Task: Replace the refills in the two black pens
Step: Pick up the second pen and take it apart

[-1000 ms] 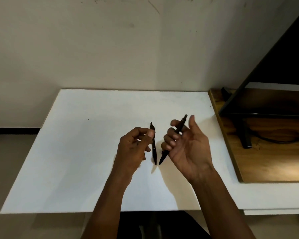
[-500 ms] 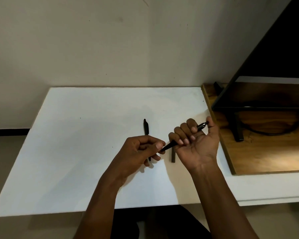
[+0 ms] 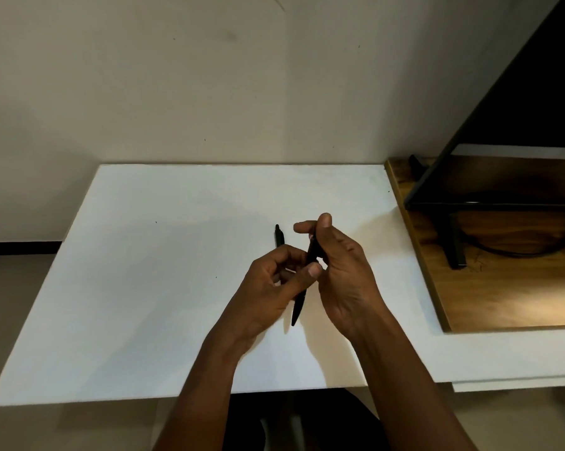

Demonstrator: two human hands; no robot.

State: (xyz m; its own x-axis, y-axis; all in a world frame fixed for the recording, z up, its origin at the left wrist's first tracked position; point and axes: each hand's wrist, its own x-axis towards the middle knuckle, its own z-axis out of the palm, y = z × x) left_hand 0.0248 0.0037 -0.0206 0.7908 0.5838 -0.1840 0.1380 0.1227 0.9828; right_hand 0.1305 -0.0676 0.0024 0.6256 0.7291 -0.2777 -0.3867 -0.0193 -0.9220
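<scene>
One black pen point(image 3: 301, 297) is held above the white table point(image 3: 150, 288), nearly upright with its tip pointing down toward me. My right hand point(image 3: 343, 275) grips its upper part, thumb raised over the top end. My left hand point(image 3: 276, 284) pinches the pen's middle between thumb and fingers. The second black pen point(image 3: 279, 235) lies on the table just beyond my left hand; only its far end shows, the rest is hidden behind my fingers.
A wooden board point(image 3: 489, 288) lies at the table's right, carrying a black monitor stand point(image 3: 453, 242) and a cable point(image 3: 515, 252). The tilted dark screen point(image 3: 518, 125) overhangs it. A plain wall point(image 3: 209, 76) rises behind the table.
The held pen swung from a low slant to nearly upright. My right hand turned over, thumb now on top, and my left hand shifted up onto the pen's middle.
</scene>
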